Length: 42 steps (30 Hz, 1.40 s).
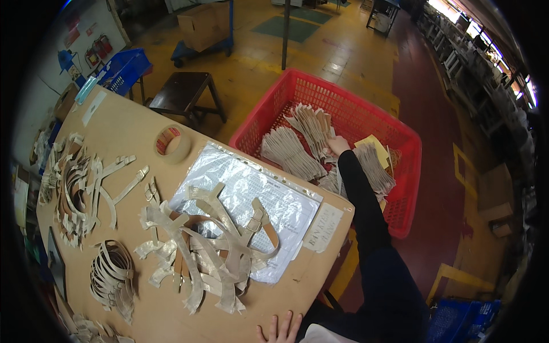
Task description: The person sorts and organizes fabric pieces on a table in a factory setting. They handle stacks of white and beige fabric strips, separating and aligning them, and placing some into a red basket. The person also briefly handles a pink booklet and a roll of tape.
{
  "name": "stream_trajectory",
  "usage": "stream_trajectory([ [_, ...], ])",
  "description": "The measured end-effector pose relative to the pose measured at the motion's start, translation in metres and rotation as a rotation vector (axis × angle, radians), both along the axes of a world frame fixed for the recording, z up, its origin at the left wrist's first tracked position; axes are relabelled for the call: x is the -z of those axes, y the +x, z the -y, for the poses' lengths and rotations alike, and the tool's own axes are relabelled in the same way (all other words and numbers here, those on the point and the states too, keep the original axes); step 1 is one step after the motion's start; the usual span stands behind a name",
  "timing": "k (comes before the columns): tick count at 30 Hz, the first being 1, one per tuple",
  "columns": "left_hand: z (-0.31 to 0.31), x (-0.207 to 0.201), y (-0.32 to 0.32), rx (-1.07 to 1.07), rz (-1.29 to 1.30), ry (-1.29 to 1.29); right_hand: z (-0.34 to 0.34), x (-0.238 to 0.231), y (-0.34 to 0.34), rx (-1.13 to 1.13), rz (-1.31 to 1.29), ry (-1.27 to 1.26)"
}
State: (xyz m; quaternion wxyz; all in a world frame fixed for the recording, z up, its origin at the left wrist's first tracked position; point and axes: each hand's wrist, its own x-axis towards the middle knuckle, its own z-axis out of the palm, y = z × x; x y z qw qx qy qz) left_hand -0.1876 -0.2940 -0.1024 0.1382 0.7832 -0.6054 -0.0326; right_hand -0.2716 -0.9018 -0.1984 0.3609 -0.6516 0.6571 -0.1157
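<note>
My right hand (338, 145) reaches into a red plastic crate (326, 86), its fingers closed at the edge of a bundle of pale strap pieces (311, 128). More stacked bundles (291, 154) lie beside it, and another stack (374, 166) sits right of my wrist with a yellow paper slip (373, 143). My left hand (280, 328) rests at the table's near edge with its fingers apart and nothing in them. Beyond it on the table, a loose pile of pale sandal straps with buckles (211, 246) lies partly over a plastic-covered printed sheet (286, 214).
The brown table (166, 308) also bears a roll of tape (172, 144), a coiled strap bundle (112, 277) and more buckled straps (74, 194). A dark stool (182, 91) stands past its far edge. Beyond are a carton on a blue trolley (204, 26) and a metal pole (286, 34).
</note>
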Motion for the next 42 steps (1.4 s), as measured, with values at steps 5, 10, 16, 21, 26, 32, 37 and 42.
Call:
stream_trajectory([
  [5,0.001,-0.004,0.001,0.013,0.004,0.017,0.011,0.012,-0.019,-0.119,-0.47,-0.021],
  [10,0.001,-0.005,0.002,0.018,0.011,0.031,0.011,0.017,-0.022,0.117,-0.383,-0.076],
  [16,0.001,-0.006,-0.001,0.008,0.019,0.036,-0.021,0.015,0.015,-0.193,-0.478,-0.261],
  [21,0.002,-0.007,-0.004,0.003,0.026,0.037,-0.029,0.003,0.049,-0.176,-0.461,-0.148],
  [26,0.002,-0.007,-0.008,-0.025,0.029,0.046,-0.021,-0.002,0.046,-0.083,-0.378,0.043],
  [32,0.002,-0.01,-0.009,-0.036,0.024,0.055,-0.013,0.007,0.047,-0.069,-0.356,0.057],
  [37,0.004,-0.012,-0.009,-0.044,0.025,0.072,-0.019,0.006,0.052,-0.14,-0.413,-0.02],
  [42,0.005,-0.015,-0.008,-0.043,0.021,0.087,-0.004,0.005,0.041,-0.153,-0.314,0.064],
])
